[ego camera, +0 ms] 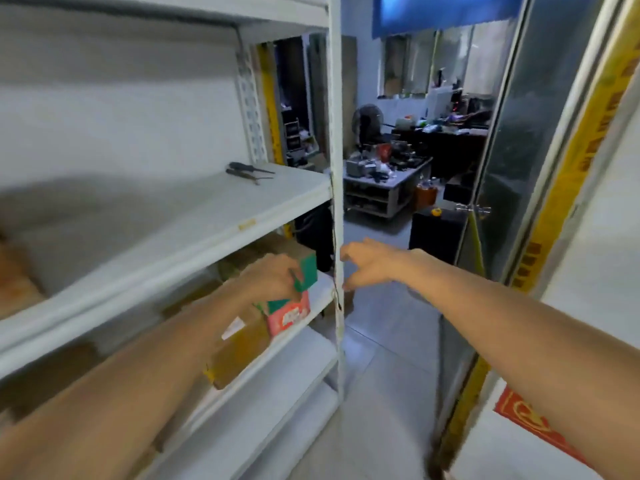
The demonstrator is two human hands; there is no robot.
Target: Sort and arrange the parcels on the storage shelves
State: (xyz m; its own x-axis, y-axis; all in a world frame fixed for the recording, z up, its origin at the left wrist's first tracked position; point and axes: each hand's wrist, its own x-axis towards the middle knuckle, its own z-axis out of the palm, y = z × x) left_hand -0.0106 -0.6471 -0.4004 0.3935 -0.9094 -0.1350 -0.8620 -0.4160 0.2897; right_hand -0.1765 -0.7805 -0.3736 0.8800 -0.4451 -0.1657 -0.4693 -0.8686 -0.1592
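Sorting, we judge, is unfinished: left hand [273,277] fingers grip a green parcel [308,271] at the shelf [320,289] edge, right hand [367,263] fingers spread, empty.

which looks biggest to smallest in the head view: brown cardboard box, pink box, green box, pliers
1. brown cardboard box
2. pink box and green box: about alike; the left hand covers part of the green one
3. pliers, though farther off
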